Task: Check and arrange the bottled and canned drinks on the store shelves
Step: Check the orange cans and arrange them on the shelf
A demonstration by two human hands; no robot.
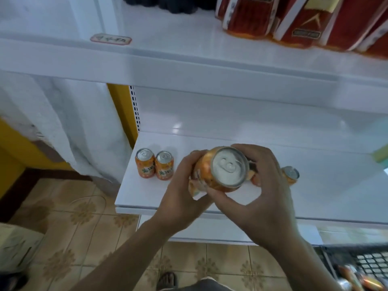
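Tan patterned floor tiles (84, 217) lie beneath me, with a black crate (369, 261) at the lower right. Over the front edge of the white lower shelf (325, 185) I hold an orange can (228, 166), tilted with its top toward me. My left hand (180, 185) curls round it from the left and my right hand (266, 185) wraps it from the right. A pair of matching cans (164, 168) stands upright by the shelf's left edge. A third can (290, 175) peeks past my right hand, and open shelf stretches beyond it. On the upper shelf (178, 49), red-labelled bottles (304, 19) crowd the right end.

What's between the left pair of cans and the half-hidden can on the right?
The left hand and right hand grip a tilted can there, in the head view.
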